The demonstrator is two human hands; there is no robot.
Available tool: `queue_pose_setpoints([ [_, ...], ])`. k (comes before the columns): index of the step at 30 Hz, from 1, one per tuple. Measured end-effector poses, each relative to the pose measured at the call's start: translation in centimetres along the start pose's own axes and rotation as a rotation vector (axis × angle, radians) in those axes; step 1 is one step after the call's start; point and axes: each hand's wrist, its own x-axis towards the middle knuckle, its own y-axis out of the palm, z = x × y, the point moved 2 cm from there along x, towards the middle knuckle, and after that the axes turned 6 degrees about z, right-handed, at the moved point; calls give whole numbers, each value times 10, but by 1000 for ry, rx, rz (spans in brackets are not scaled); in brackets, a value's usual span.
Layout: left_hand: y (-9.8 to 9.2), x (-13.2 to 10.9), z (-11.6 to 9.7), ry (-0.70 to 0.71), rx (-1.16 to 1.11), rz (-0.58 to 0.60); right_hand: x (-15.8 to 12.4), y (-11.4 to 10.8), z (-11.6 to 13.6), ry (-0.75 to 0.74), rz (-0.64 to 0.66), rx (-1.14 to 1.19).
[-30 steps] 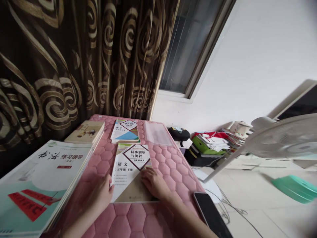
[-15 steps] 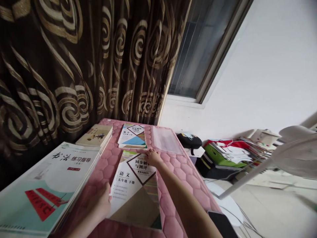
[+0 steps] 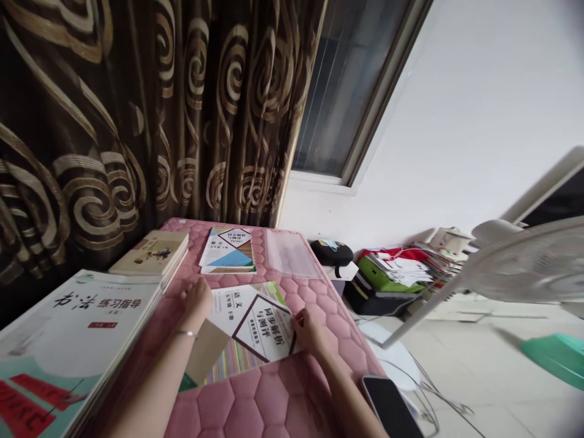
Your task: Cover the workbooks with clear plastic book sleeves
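A workbook [image 3: 246, 325] with a white, brown and striped cover lies in front of me, turned at an angle on the pink quilted table cover [image 3: 269, 398]. My left hand [image 3: 199, 301], with a thin bracelet at the wrist, is closed at the book's left edge. On the opposite side, my right hand [image 3: 308, 331] pinches the right edge, its thumb and fingers curled round it. Just beyond lies a smaller-looking workbook [image 3: 228, 249] with a blue and white cover. Beside it rests a translucent plastic sleeve [image 3: 292, 252].
At left stand a stack of calligraphy books [image 3: 86, 328] and a pile with a tan cover [image 3: 148, 252]. A phone [image 3: 390, 404] lies at the right table edge. Beyond are a black case [image 3: 331, 251], a white fan [image 3: 524, 261], and a patterned curtain [image 3: 182, 121].
The workbook has turned counterclockwise, its title now running toward the right. My left hand has moved up along its left side; my right hand has moved down to the right edge. The view has shifted right.
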Motion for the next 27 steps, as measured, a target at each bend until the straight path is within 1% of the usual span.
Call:
queue_pose_setpoints([
  [2,2,22,-11,12,-13,1,-1,8,-4,-7,-43,123],
  [3,3,31,-15,15,-19,5,0,11,-4,-19,-52,147],
  [6,7,51,-22,34,-37,19,3,15,-4,-61,-67,146],
  [9,10,63,-26,35,-56,29,4,14,-3,-92,-74,135],
  [12,14,67,-29,15,-70,21,3,13,-2,-113,-78,127],
  [16,22,61,-35,-25,-70,-56,3,13,-1,-127,-82,109],
  [18,23,55,-35,-43,-67,-101,3,13,-1,-135,-93,88],
  [22,12,42,-31,-47,-46,-158,3,13,-1,-151,-105,71],
  [24,4,30,-32,-9,-27,-157,2,13,0,-152,-101,67],
  [27,1,-4,-39,149,2,-119,1,14,0,-145,-100,61],
])
